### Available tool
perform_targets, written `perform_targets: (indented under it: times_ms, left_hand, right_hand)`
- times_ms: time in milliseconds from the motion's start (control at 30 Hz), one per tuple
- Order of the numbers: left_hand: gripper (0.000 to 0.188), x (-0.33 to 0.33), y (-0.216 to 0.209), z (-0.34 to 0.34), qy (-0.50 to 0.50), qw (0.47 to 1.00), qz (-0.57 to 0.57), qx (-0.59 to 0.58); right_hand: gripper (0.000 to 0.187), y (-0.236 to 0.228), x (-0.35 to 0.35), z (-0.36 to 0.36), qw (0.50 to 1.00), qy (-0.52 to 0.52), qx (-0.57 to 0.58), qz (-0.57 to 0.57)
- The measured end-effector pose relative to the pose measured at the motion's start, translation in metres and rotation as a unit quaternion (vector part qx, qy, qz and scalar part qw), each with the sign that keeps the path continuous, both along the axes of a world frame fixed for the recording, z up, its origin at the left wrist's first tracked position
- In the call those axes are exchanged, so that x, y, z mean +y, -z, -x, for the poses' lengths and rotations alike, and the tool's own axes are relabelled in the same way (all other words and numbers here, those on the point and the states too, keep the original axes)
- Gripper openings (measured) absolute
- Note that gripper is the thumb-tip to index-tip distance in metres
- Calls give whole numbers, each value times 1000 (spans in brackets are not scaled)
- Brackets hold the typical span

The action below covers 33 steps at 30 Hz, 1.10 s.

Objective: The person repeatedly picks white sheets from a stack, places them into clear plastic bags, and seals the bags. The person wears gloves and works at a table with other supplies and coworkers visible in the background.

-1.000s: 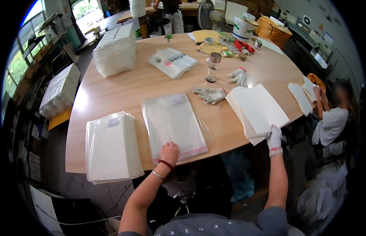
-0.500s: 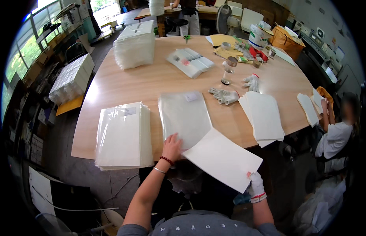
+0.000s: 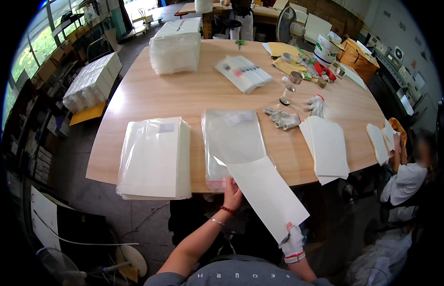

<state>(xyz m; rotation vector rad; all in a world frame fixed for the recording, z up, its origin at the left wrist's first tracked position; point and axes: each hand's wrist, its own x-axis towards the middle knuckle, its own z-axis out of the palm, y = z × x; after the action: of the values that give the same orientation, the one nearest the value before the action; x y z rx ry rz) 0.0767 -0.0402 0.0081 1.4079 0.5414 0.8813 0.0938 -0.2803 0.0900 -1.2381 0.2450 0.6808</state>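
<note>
A stack of clear plastic sleeves [image 3: 234,136] lies at the near middle of the table, with a small label near its far edge. My bare left hand [image 3: 232,194], with bracelets at the wrist, pinches the near edge of the top sleeve. In a white glove, my right hand [image 3: 292,243] grips the near end of white paper sheets [image 3: 268,193]. The paper slants from that hand up to the sleeve, its far corner lying over the sleeve's near end. Whether that corner is inside the sleeve I cannot tell.
Left stands a pile of sleeved paper [image 3: 148,157]; right, a stack of white sheets [image 3: 325,148]. Work gloves [image 3: 282,118], a glass bottle [image 3: 289,90] and bagged piles [image 3: 174,47] lie farther back. Another person [image 3: 405,176] sits at the right, handling paper.
The paper has swung steeper and narrower in view, its near end moving left with my right hand. My left hand has shifted to the sleeve's near edge, closing on it.
</note>
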Motion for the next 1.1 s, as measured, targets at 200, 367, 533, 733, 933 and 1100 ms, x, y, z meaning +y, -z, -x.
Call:
perform_targets:
  times_ms: [200,367,533,733,933,1100]
  left_hand:
    - [28,-49,118,-7,240,961,120,-59]
    - [31,-69,97,31,180,970,165,-20]
    - [33,-48,60,31,185,914,344,114]
    - [33,-16,46,74,87,912,390,91]
    - [38,-4,54,90,162,900,381,138]
    - [31,-11,42,83,37,893,433,121]
  right_hand:
    - [14,-7,13,8,994,-43,96,0]
    - [10,56,79,-23,974,-80,125,-169]
    - [11,72,115,-54,981,-58,115,-143]
    - [14,66,84,-50,955,-296,19,25]
    - [8,45,145,-13,707,-346,-587,188]
    - [10,46,167,0,611,-444,-633,169]
